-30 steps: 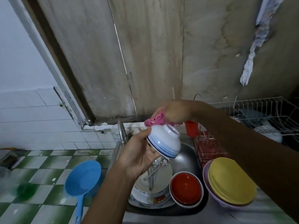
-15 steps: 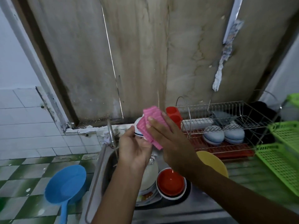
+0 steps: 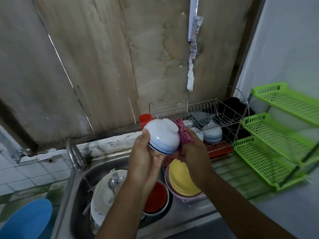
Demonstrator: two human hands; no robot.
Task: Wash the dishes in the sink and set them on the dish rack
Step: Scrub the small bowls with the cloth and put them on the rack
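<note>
My left hand (image 3: 146, 163) grips a white bowl with blue stripes (image 3: 163, 135), held upside down above the steel sink (image 3: 72, 190). My right hand (image 3: 195, 152) holds a pink cloth (image 3: 183, 131) against the bowl's right side. Soap foam sits on the bowl's base. In the sink lie a white plate (image 3: 103, 195) with a fork and spoons (image 3: 114, 180) and a red bowl (image 3: 156, 198). The wire dish rack (image 3: 222, 118) at the back right holds two upturned striped bowls (image 3: 213, 133).
Yellow bowls stacked in a pink one (image 3: 182, 181) sit on the drainboard. A red cup (image 3: 144, 119) stands by the rack. The tap (image 3: 74, 152) is at the sink's back left. A green tiered shelf (image 3: 276, 133) stands right, a blue scoop (image 3: 25, 219) at lower left.
The view has swung right and down. The bowl has turned so its foamy base faces up, and the cloth has moved from over the bowl to its right side.
</note>
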